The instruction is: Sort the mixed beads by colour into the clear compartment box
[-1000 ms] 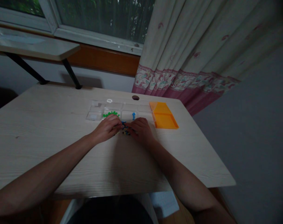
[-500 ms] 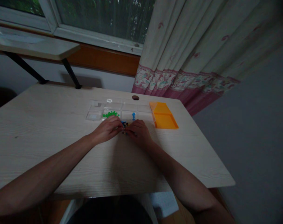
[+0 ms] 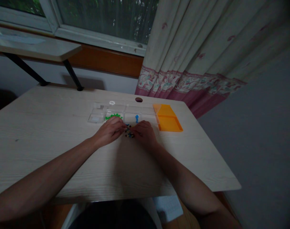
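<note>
A small pile of mixed black, blue and yellowish pieces lies on the table between my two hands. My left hand is at its left side, thumb and fingers pinched together over its edge. On the other side my right hand is also closed in a pinch, its fingertips close to the left ones. Whatever the fingertips hold is too small to make out. Just beyond the hands, green pieces fill one compartment of a clear plastic box, and a few blue pieces lie in another.
Joined to the right of the clear box is an orange tray with its lid folded back. A cable hole lies behind the box in the pale wooden table. A raised shelf stands at the back left.
My fingertips have shifted slightly away from me and a little apart, so more of the mixed pile shows below them. The boxes have not moved.
</note>
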`<state>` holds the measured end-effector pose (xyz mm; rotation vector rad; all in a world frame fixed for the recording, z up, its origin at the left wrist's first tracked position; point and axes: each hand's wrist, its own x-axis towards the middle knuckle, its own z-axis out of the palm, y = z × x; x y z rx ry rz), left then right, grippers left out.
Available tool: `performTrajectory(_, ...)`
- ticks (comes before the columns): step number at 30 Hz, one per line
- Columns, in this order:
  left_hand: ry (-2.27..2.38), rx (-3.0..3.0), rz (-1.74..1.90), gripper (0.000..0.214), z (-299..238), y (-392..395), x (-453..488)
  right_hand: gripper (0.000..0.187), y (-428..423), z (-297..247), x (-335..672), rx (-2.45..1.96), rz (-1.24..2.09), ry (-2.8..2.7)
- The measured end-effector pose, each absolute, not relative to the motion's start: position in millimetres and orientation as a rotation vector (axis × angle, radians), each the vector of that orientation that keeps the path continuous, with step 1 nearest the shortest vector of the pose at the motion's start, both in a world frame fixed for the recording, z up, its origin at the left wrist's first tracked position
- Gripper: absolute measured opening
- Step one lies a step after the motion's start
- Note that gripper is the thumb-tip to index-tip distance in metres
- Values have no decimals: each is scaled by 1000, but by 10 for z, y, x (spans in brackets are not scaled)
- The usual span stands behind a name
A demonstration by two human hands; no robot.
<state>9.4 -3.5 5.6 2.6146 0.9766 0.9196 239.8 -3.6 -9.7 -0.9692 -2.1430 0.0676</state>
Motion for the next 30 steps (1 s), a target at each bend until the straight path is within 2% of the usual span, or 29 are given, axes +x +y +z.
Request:
performTrajectory(10,1064,2548,1099,23,41,-1,71,24,130,-16,2641,-1344,-40,-1565)
performTrajectory(30,1078,2605,1045,23,-5,27,59,33,118,-58,2586,-1414,-36,-1840)
